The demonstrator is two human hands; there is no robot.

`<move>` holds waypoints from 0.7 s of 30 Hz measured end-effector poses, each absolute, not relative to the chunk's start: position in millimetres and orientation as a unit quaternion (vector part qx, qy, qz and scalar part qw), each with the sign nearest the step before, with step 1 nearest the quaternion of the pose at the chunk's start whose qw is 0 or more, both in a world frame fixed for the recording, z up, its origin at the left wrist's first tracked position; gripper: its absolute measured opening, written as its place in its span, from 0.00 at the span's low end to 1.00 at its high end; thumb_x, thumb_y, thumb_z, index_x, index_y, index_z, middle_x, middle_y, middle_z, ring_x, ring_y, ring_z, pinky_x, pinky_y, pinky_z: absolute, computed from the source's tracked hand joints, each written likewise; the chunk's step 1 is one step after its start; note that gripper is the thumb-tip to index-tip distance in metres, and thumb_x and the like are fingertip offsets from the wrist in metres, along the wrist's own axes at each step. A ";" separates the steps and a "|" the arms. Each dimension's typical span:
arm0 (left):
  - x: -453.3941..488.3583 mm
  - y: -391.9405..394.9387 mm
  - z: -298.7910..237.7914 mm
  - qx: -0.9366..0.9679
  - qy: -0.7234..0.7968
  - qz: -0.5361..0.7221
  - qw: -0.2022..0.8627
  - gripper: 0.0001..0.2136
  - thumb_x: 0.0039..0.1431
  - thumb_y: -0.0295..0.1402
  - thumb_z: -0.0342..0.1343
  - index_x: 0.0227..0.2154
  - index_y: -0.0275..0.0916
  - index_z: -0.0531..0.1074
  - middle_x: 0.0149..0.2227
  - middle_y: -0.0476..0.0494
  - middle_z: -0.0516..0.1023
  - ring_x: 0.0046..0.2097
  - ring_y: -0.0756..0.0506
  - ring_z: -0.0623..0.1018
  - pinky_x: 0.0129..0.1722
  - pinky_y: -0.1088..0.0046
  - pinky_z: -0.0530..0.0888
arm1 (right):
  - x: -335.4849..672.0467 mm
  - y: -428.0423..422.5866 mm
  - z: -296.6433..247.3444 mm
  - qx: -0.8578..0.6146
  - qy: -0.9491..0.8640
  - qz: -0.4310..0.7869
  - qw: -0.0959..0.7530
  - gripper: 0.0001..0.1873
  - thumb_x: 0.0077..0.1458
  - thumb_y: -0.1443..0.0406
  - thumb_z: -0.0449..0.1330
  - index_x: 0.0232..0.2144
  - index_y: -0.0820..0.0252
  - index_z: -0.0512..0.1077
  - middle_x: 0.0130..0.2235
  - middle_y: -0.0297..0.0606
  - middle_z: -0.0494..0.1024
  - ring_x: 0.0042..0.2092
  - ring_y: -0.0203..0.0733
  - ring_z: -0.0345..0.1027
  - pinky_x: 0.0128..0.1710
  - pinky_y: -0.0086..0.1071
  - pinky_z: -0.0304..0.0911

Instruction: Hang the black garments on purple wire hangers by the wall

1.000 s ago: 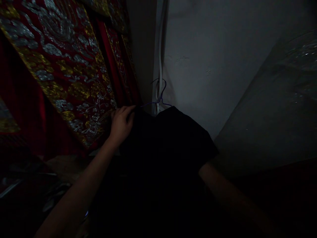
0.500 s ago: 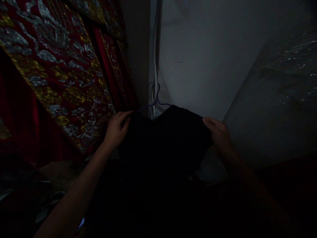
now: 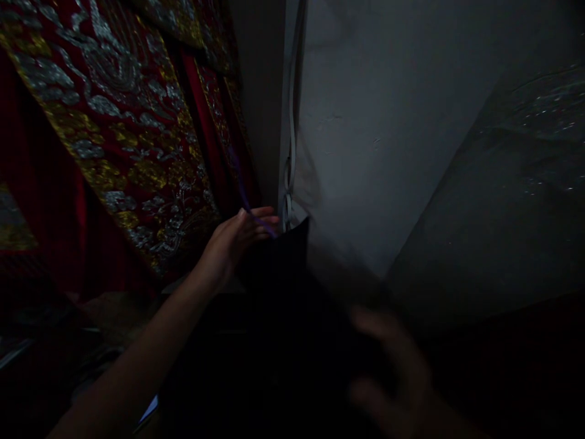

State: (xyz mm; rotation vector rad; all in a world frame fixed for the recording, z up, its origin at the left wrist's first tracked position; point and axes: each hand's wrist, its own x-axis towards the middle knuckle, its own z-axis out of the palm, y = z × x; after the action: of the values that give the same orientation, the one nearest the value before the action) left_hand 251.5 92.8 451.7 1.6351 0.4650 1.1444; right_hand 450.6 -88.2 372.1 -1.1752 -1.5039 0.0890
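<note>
Dimly, in the head view: touching the purple hanger (image 3: 242, 194) with the left hand (image 3: 223, 244), impossible to tell whether clamped; holding the blurred right hand (image 3: 397, 360), thumb and fingers apart, near the black garment (image 3: 283, 274), between both hands.

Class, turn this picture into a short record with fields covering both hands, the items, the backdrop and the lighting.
Left hand: at the purple hanger; firmness of grip unclear
Right hand: blurred, thumb and fingers apart; contact with the dark garment unclear
Hanger: tilted, hook end up
Garment: below the hanger's hook, details lost in shadow
Backdrop: red embroidered cloth at image left, pale wall
Lighting: very dim
</note>
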 end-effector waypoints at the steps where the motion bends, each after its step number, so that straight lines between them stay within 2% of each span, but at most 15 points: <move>1: 249.1 86.7 452.9 0.647 0.200 0.451 0.581 0.21 0.69 0.44 0.44 0.51 0.35 0.73 0.45 0.35 0.81 0.44 0.40 0.82 0.45 0.61 0.78 | 438.4 -91.5 366.2 -0.446 -0.764 0.112 0.453 0.21 0.55 0.49 0.63 0.50 0.44 0.74 0.43 0.41 0.80 0.44 0.52 0.77 0.44 0.43 0.72; 3: 240.6 73.8 454.0 0.605 0.226 0.372 0.667 0.16 0.65 0.42 0.51 0.48 0.37 0.72 0.34 0.42 0.79 0.28 0.47 0.78 0.29 0.70 0.75 | 421.1 -86.9 362.7 -0.350 -0.873 0.213 0.266 0.24 0.58 0.55 0.62 0.57 0.44 0.70 0.50 0.37 0.79 0.47 0.46 0.77 0.46 0.36 0.72; 4: 234.1 67.1 453.8 0.604 0.242 0.321 0.688 0.16 0.63 0.42 0.53 0.48 0.38 0.70 0.29 0.47 0.76 0.21 0.51 0.72 0.22 0.75 0.69 | 417.4 -79.9 364.1 -0.329 -0.886 0.232 0.229 0.25 0.59 0.57 0.63 0.58 0.45 0.69 0.52 0.37 0.78 0.49 0.44 0.76 0.48 0.34 0.71; 5: 226.3 60.1 453.4 0.619 0.254 0.260 0.696 0.17 0.62 0.43 0.55 0.49 0.39 0.69 0.25 0.51 0.73 0.16 0.54 0.64 0.17 0.77 0.61 | 417.3 -70.9 366.6 -0.331 -0.883 0.230 0.239 0.25 0.59 0.57 0.63 0.59 0.47 0.69 0.54 0.38 0.78 0.51 0.43 0.75 0.49 0.33 0.70; 6: 217.7 53.1 453.0 0.650 0.265 0.192 0.686 0.17 0.63 0.45 0.54 0.49 0.40 0.68 0.23 0.54 0.71 0.15 0.56 0.58 0.15 0.78 0.56 | 420.6 -60.5 369.0 -0.352 -0.868 0.209 0.283 0.23 0.60 0.58 0.63 0.57 0.49 0.70 0.54 0.40 0.77 0.52 0.43 0.74 0.51 0.34 0.69; 7: 208.6 46.1 452.5 0.694 0.270 0.126 0.655 0.17 0.63 0.47 0.54 0.48 0.41 0.68 0.23 0.55 0.70 0.15 0.56 0.57 0.15 0.79 0.54 | 426.7 -49.6 370.8 -0.382 -0.841 0.174 0.341 0.20 0.61 0.59 0.62 0.55 0.51 0.72 0.54 0.42 0.76 0.54 0.44 0.73 0.53 0.35 0.68; 9: 191.6 34.4 451.4 0.788 0.277 0.027 0.549 0.15 0.64 0.46 0.53 0.45 0.42 0.71 0.25 0.53 0.72 0.21 0.54 0.64 0.20 0.79 0.60 | 443.4 -29.4 369.9 -0.452 -0.769 0.092 0.442 0.19 0.62 0.63 0.60 0.55 0.51 0.73 0.58 0.44 0.73 0.59 0.46 0.68 0.59 0.41 0.64; 10: 184.6 30.8 450.5 0.823 0.283 0.005 0.492 0.13 0.65 0.45 0.53 0.43 0.42 0.73 0.26 0.52 0.73 0.25 0.52 0.69 0.24 0.79 0.64 | 451.9 -21.4 367.0 -0.478 -0.741 0.064 0.467 0.21 0.60 0.64 0.61 0.56 0.51 0.72 0.61 0.45 0.70 0.62 0.48 0.64 0.61 0.45 0.61; 12: 174.7 30.6 447.2 0.860 0.303 0.023 0.410 0.13 0.66 0.44 0.51 0.37 0.41 0.76 0.27 0.50 0.75 0.30 0.50 0.73 0.29 0.78 0.67 | 465.6 -12.1 357.7 -0.511 -0.722 0.077 0.460 0.24 0.57 0.62 0.64 0.56 0.52 0.73 0.61 0.46 0.70 0.62 0.52 0.63 0.61 0.50 0.60; 14: 170.2 40.7 442.4 0.867 0.323 0.087 0.370 0.17 0.67 0.44 0.48 0.30 0.40 0.75 0.26 0.50 0.74 0.30 0.49 0.74 0.29 0.77 0.68 | 474.1 -11.8 347.3 -0.529 -0.723 0.183 0.406 0.15 0.58 0.58 0.62 0.46 0.55 0.80 0.48 0.43 0.80 0.51 0.51 0.73 0.52 0.45 0.68; 15: 169.8 48.9 439.8 0.868 0.329 0.126 0.350 0.18 0.67 0.44 0.48 0.27 0.40 0.74 0.25 0.50 0.74 0.29 0.49 0.73 0.29 0.76 0.68 | 477.3 -14.0 343.3 -0.533 -0.716 0.244 0.380 0.14 0.61 0.56 0.60 0.38 0.57 0.81 0.39 0.40 0.82 0.43 0.48 0.75 0.45 0.42 0.71; 16: 170.2 58.2 437.2 0.867 0.334 0.170 0.328 0.19 0.67 0.44 0.49 0.25 0.40 0.72 0.25 0.50 0.74 0.29 0.49 0.73 0.29 0.75 0.68 | 480.6 -16.9 340.7 -0.536 -0.702 0.298 0.362 0.18 0.62 0.54 0.58 0.32 0.57 0.81 0.32 0.38 0.81 0.36 0.46 0.75 0.38 0.38 0.71; 18: 173.6 76.2 431.6 0.853 0.344 0.266 0.289 0.15 0.65 0.44 0.53 0.27 0.41 0.73 0.26 0.50 0.75 0.30 0.48 0.75 0.32 0.74 0.70 | 488.9 -21.7 341.5 -0.550 -0.652 0.358 0.379 0.21 0.60 0.50 0.59 0.27 0.58 0.80 0.29 0.36 0.81 0.32 0.44 0.74 0.33 0.35 0.70; 21: 183.7 89.6 420.9 0.797 0.347 0.438 0.229 0.10 0.62 0.41 0.58 0.41 0.43 0.74 0.40 0.47 0.79 0.42 0.44 0.79 0.44 0.68 0.74 | 505.7 -17.1 358.3 -0.585 -0.536 0.359 0.492 0.18 0.50 0.49 0.67 0.32 0.56 0.81 0.33 0.38 0.83 0.33 0.46 0.76 0.32 0.36 0.71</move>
State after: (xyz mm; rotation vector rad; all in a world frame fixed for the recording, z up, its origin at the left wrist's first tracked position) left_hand 183.7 89.6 420.9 2.1935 0.9565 1.2059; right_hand 505.7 -17.1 358.3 -1.4205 -1.3002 0.8715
